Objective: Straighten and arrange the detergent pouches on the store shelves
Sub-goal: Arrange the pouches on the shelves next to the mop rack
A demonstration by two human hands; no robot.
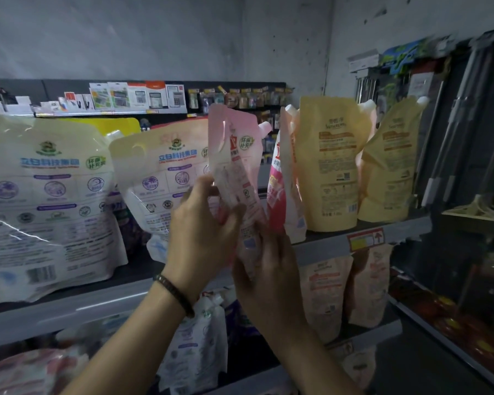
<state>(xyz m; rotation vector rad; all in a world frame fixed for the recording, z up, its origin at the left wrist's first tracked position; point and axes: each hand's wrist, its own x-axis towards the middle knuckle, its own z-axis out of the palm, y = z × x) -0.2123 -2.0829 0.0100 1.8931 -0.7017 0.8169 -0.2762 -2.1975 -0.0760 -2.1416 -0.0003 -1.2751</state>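
A pale pink detergent pouch [234,155] with a white spout stands upright at the middle of the top shelf [325,246], lifted slightly in front of it. My left hand [203,238] grips its lower left side, and my right hand [268,275] holds its bottom from below. Just right of it stands another pink and red pouch [280,192]. Two large white pouches [49,201] [163,178] lean on the left. Two yellow pouches [331,161] [391,166] stand upright on the right.
The lower shelf holds peach pouches [325,295] on the right and a white pouch [194,346] under my arms. A yellow price tag [365,240] hangs on the shelf edge. Dark metal racking [468,138] rises at the right. Stationery packs [137,98] line a far shelf.
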